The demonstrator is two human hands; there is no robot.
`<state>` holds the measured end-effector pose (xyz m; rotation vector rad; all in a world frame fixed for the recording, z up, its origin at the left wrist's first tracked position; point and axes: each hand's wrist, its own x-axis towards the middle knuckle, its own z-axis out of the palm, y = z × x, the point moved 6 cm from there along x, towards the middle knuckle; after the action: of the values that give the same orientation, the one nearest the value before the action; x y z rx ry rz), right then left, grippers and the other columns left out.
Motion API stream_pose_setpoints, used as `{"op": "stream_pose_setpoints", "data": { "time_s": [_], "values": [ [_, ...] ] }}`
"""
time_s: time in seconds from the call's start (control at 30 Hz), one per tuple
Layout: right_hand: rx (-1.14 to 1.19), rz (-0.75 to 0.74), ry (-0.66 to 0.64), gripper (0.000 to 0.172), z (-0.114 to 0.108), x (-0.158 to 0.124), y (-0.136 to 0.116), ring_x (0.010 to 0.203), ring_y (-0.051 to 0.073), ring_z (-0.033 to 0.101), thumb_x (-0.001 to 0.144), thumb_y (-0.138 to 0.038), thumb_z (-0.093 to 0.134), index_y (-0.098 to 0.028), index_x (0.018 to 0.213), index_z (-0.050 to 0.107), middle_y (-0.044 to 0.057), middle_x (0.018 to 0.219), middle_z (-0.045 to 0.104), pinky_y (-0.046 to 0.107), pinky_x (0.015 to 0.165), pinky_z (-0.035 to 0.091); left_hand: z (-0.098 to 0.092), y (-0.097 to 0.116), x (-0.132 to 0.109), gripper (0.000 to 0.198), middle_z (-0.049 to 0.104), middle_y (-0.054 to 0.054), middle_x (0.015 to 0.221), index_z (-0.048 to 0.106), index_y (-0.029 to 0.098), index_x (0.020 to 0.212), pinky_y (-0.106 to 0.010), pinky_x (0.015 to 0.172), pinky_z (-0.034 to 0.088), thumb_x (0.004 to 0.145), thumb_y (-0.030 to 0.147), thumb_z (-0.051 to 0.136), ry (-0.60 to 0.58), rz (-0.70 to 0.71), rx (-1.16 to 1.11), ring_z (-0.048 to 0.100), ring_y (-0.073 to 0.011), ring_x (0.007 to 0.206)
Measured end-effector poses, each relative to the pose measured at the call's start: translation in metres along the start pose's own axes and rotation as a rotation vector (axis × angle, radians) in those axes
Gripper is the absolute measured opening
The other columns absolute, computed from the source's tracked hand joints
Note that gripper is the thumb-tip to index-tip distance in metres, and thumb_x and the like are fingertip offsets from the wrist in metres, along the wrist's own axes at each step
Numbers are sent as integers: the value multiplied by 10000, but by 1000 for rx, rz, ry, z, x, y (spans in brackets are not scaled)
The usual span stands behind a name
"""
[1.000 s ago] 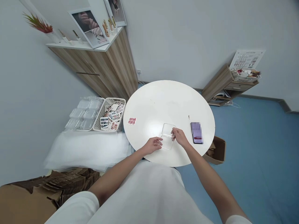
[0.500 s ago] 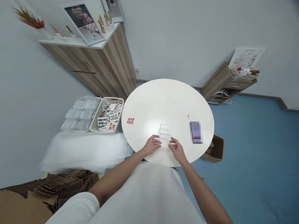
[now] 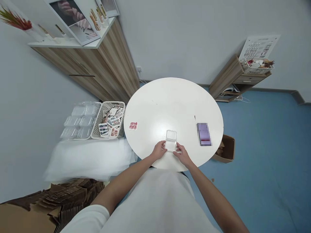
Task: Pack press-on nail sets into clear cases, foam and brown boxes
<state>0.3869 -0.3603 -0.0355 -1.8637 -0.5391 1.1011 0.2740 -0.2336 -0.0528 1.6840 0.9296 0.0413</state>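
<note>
A small clear plastic case [image 3: 171, 145] lies opened out near the front edge of the round white table [image 3: 170, 94], its lid laid back away from me. My left hand [image 3: 159, 150] grips the case's left side, thumb at the near corner. On the right side my right hand [image 3: 182, 154] holds it the same way, thumb low and fingers along the edge. A card of red-pink press-on nails [image 3: 133, 126] lies at the table's left. A blurred purple item [image 3: 204, 134] lies at the right.
Left of the table stand a white basket of nail cards [image 3: 96, 124], stacked clear cases [image 3: 80, 119] and translucent sheets [image 3: 89, 158]. A cardboard box [image 3: 228, 149] is on the floor at right. Cabinets [image 3: 116, 61] stand behind.
The view has shifted a little. Both hands remain at the case, and the fingers of my right hand sit slightly lower along its side.
</note>
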Motion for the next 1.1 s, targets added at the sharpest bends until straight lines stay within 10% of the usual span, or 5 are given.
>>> {"op": "stream_pose_setpoints", "data": {
  "time_s": [0.37, 1.1],
  "values": [
    [-87, -19, 26, 579, -1, 15, 12, 847, 165, 498, 649, -314, 568, -247, 1209, 437, 44, 1037, 483, 314, 751, 450, 14, 4, 1, 371, 491, -52, 972, 504, 185, 1073, -280, 764, 414, 703, 190, 532, 15, -4, 207, 496, -153, 844],
    [39, 66, 8, 565, -5, 21, 4, 955, 194, 534, 617, -303, 572, -207, 1167, 484, 64, 1165, 495, 294, 783, 462, 20, 3, -4, 524, 476, -108, 1167, 462, 150, 1154, -264, 811, 432, 644, 115, 576, 199, -170, -144, 509, -167, 973]
  ]
}}
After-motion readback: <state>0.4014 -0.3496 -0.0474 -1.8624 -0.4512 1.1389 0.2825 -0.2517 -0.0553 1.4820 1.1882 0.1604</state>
